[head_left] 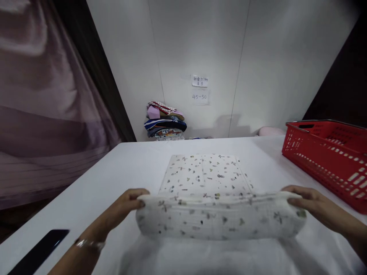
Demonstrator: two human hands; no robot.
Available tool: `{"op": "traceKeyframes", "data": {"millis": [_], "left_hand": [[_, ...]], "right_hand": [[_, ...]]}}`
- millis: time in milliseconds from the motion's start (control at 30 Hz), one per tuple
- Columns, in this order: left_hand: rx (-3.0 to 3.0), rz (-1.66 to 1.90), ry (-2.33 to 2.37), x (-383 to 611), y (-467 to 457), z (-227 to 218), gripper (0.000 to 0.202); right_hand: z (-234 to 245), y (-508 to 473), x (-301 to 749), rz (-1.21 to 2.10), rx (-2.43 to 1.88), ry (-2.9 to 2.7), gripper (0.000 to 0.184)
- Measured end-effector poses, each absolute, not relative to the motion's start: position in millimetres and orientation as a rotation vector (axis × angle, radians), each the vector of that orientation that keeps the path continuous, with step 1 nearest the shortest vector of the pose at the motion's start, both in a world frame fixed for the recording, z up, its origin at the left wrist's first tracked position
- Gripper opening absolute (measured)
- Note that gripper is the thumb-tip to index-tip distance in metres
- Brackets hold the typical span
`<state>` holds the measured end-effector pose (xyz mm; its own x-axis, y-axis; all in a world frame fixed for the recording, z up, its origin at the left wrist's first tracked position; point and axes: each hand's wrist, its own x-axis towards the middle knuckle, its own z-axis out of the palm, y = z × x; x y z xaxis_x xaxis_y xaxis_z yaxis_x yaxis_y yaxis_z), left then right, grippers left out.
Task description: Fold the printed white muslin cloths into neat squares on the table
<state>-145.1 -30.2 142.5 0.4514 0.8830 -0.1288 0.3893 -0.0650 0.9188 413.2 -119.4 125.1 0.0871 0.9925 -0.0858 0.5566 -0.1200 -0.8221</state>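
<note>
A white cloth [203, 173] printed with small scattered motifs lies on the white table. Its near part is lifted in a wide, rounded fold that hangs toward me and looks slightly blurred. My left hand [133, 198] pinches the upper left corner of this fold between thumb and fingers. At the opposite upper corner, my right hand [304, 198] grips the fabric the same way. Between both hands the top edge is drawn nearly straight. The far part of the cloth rests flat, with crease lines showing.
A red plastic basket [327, 152] stands at the right edge. A black phone-like slab [40, 252] lies at the lower left. Behind the table, folded fabrics [166, 124] are stacked against the pale wall, which carries paper notes [200, 95]. A pinkish curtain [43, 107] hangs at left.
</note>
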Motion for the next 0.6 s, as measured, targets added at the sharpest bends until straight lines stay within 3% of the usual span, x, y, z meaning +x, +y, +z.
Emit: {"op": "traceKeyframes", "data": {"millis": [100,267,600], "left_hand": [[1.51,0.701,1.158,-120,19,135,0.021],[1.414,0.792,1.324,-93,104,116,0.017],[1.402,0.858,1.852,-52,224,53,0.007]], "right_hand": [[126,-74,398,1.132,-1.608,-1.478,0.033],[103,13,399,1.102,-1.628,-1.291,0.029],[40,159,383,0.645,-1.862,-1.23,0.022]]}}
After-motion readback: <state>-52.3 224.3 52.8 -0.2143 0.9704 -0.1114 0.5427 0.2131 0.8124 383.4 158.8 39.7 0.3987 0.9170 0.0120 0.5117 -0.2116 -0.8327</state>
